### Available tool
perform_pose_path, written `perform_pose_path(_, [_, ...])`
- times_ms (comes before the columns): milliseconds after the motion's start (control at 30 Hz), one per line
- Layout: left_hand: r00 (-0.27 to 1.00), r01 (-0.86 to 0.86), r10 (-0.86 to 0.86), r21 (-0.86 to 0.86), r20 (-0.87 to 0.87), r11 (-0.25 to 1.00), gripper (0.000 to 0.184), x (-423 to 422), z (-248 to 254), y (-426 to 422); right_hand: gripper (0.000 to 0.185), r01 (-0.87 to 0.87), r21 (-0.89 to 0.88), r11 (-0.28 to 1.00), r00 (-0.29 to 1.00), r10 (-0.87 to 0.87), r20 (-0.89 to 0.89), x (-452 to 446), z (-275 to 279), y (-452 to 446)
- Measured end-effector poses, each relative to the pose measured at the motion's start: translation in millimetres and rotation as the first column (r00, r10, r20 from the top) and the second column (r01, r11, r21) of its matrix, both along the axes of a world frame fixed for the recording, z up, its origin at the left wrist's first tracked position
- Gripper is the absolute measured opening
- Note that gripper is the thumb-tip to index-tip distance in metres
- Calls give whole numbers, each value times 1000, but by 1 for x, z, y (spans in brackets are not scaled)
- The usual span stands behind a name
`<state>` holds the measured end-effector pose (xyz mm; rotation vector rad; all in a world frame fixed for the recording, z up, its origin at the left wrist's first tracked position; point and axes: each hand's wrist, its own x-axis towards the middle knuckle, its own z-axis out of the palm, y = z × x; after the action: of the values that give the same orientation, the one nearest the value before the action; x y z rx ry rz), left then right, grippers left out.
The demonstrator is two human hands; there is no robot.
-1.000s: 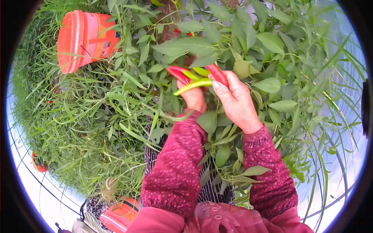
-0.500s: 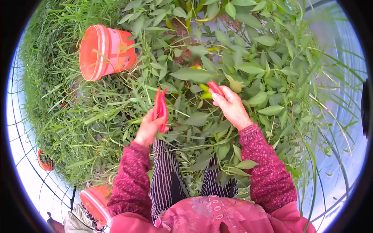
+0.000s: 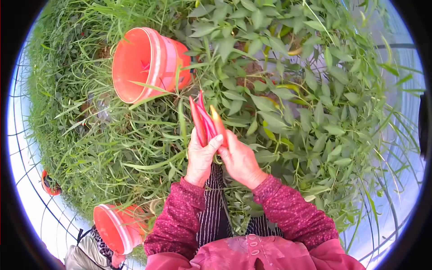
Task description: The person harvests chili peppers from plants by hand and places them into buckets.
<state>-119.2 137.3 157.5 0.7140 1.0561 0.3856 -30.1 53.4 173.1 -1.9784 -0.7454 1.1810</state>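
My left hand [image 3: 201, 157] is closed around a small bunch of long red chili peppers [image 3: 198, 118], tips pointing away from me. Pressed up against it is my right hand [image 3: 243, 159], closed at the bunch's right side. Between the two hands stands a chili pepper with a yellow-orange tip [image 3: 215, 116]; its lower end is hidden by the fingers. Several pepper plants [image 3: 310, 117] with green leaves spread to the right, some bearing yellowish-green peppers [image 3: 288, 87].
An orange bucket [image 3: 173, 63] lies tilted in the grass at upper left, a red pepper [image 3: 145, 66] inside. Another orange bucket [image 3: 128, 229] is at lower left beside a person's hand [image 3: 118, 259]. Plastic sheeting [image 3: 387, 135] borders the right side.
My hands have come together, the right moving left to the bunch in my left. A yellow-orange-tipped pepper now shows there. The view has shifted, bringing the upper bucket closer to the middle.
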Motion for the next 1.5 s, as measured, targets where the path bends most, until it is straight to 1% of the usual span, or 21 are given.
perform_pose_path(67, [999,-12,10,-38,-53,999,51,-9,4,21,43,-97,108,989,983,79,166,-19,-8,15])
perform_pose_path(133, [997,-12,12,4,-76,1000,45,-17,6,45,48,-164,125,979,976,143,161,-29,-9,35])
perform_pose_path(200, [978,22,-14,37,-208,999,38,-35,13,72,47,-225,150,963,973,232,-25,-27,1,55])
perform_pose_path(267, [966,86,-55,111,-253,990,36,-39,32,107,43,-183,271,945,983,166,82,-30,-13,56])
perform_pose_path(367, [933,214,-85,349,-350,912,37,-51,35,180,29,-121,106,987,993,121,11,24,-12,55])
perform_pose_path(467, [884,308,-81,444,-460,842,47,-79,-9,269,30,-85,56,995,826,39,563,77,-43,22])
perform_pose_path(533, [807,328,-36,397,-589,857,46,-77,-27,293,37,-45,-203,978,737,170,654,104,-47,0])
perform_pose_path(567, [656,437,-71,302,-752,847,50,-100,-55,327,38,-44,-302,952,660,255,706,113,-58,-22])
perform_pose_path(600, [655,442,-76,300,-752,845,50,-115,-82,346,40,-64,-455,888,692,368,621,124,-59,-40])
perform_pose_path(667, [677,525,182,642,-713,559,45,-130,-118,363,50,-128,-608,784,872,380,307,140,-44,-66])
perform_pose_path(767, [813,479,-66,601,-578,640,25,-43,-71,266,53,-211,-605,768,898,397,191,136,-38,-88])
perform_pose_path(833, [820,571,-281,675,-499,468,22,28,-37,176,56,-205,-503,839,811,434,393,127,-45,-101])
perform_pose_path(867, [754,615,-405,773,-517,158,24,52,-32,148,56,-200,-499,843,817,425,390,123,-48,-104])
perform_pose_path(900, [681,634,-506,772,-530,46,22,82,-26,122,55,-211,-520,828,781,463,419,119,-51,-105])
perform_pose_path(933, [639,647,-530,762,-557,-21,22,106,-23,93,54,-221,-542,811,741,501,448,116,-54,-106])
perform_pose_path(1033, [498,701,-721,713,-482,8,17,158,-68,37,49,-195,-495,847,718,467,517,106,-70,-118])
perform_pose_path(1233, [398,847,-601,530,-693,-49,19,219,-167,-15,45,-190,-503,843,690,480,543,101,-74,-120])
perform_pose_path(1333, [457,848,-527,530,-716,16,19,238,-186,-22,48,-175,-477,862,677,457,577,95,-76,-121])
perform_pose_path(1400, [285,947,-404,321,-869,-23,20,249,-197,-27,49,-155,-446,882,719,410,561,93,-79,-122])
perform_pose_path(1467, [284,948,-441,317,-852,-2,20,253,-209,-30,41,-119,-381,917,740,337,582,93,-81,-123])
perform_pose_path(1500, [402,904,-373,427,-836,16,18,254,-209,-33,40,-110,-368,923,747,321,582,92,-82,-123])
